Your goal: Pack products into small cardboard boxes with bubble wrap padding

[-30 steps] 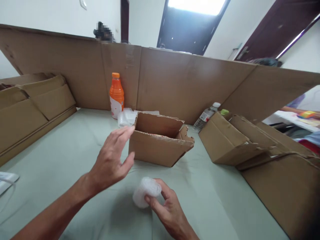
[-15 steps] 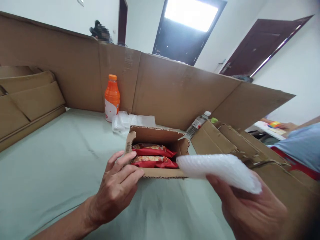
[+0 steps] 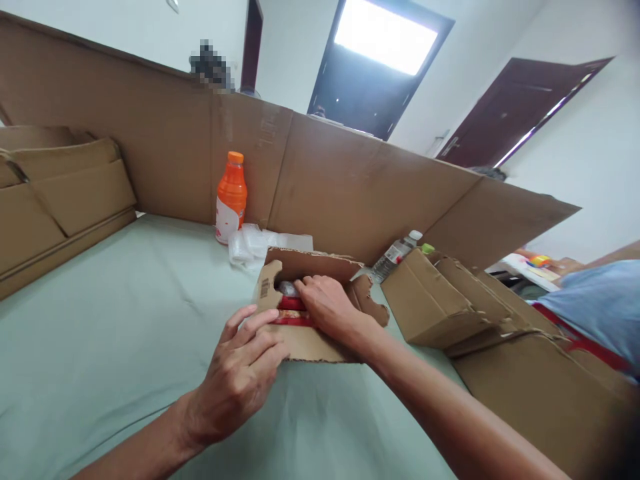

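Head view | right hand [image 3: 327, 307] hides red packets [image 3: 293, 312] in box [image 3: 305, 343]

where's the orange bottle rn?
Head view, upper left of centre: the orange bottle stands upright at the far edge of the table, against the cardboard wall, just left of the clear plastic bags.
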The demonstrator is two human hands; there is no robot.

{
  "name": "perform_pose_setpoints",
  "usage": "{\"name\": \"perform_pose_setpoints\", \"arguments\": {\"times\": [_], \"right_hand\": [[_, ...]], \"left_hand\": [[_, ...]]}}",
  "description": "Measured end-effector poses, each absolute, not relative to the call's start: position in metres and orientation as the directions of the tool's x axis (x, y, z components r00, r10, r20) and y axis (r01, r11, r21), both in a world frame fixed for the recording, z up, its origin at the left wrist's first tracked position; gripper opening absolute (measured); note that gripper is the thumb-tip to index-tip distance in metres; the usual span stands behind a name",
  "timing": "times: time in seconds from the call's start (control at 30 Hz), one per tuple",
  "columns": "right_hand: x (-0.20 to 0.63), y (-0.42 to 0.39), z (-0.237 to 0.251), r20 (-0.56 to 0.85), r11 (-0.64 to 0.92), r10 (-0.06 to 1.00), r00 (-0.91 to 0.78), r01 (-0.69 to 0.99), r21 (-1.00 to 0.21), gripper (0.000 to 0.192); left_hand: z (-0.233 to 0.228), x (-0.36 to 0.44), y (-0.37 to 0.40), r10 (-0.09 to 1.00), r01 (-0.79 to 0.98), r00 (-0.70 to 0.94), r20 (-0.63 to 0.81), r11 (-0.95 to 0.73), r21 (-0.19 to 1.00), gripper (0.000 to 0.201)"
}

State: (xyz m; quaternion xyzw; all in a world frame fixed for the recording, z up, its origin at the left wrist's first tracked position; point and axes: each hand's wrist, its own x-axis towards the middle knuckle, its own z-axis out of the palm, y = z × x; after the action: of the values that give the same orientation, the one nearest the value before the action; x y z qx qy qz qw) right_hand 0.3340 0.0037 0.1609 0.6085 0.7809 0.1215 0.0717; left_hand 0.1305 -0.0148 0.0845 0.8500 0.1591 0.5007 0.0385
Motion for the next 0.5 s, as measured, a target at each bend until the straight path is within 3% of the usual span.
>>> {"name": "perform_pose_setpoints", "arguments": {"times": [0.1,0.2,0.33,0.43,0.5], "right_hand": [[0.347,0.012,0.157,-0.003,0.268,0.963,-0.27,0.952,0.148,0.036],[0.367,0.0,0.161,0.179,0.242,0.955,-0.236,0.97,-0.013,0.05],[0.374,-0.051,0.169,0.523,0.195,0.847,-0.095,0.971,-0.14,0.029],[0.365,-0.098,0.166,0.716,0.21,0.698,-0.025,0.963,-0.171,0.02],[0.358,-0.125,0.156,0.774,0.223,0.633,-0.015,0.961,-0.164,0.019]], "left_hand": [[0.082,0.13,-0.007,0.33,0.249,0.431,0.84,-0.938,0.24,0.037],[0.084,0.125,-0.01,0.393,0.232,0.361,0.846,-0.916,0.327,0.044],[0.117,0.111,-0.028,0.546,0.021,0.398,0.738,-0.809,0.587,0.039],[0.148,0.094,-0.048,0.547,-0.119,0.564,0.618,-0.687,0.717,0.032],[0.151,0.081,-0.071,0.525,-0.059,0.637,0.564,-0.696,0.715,0.031]]}}
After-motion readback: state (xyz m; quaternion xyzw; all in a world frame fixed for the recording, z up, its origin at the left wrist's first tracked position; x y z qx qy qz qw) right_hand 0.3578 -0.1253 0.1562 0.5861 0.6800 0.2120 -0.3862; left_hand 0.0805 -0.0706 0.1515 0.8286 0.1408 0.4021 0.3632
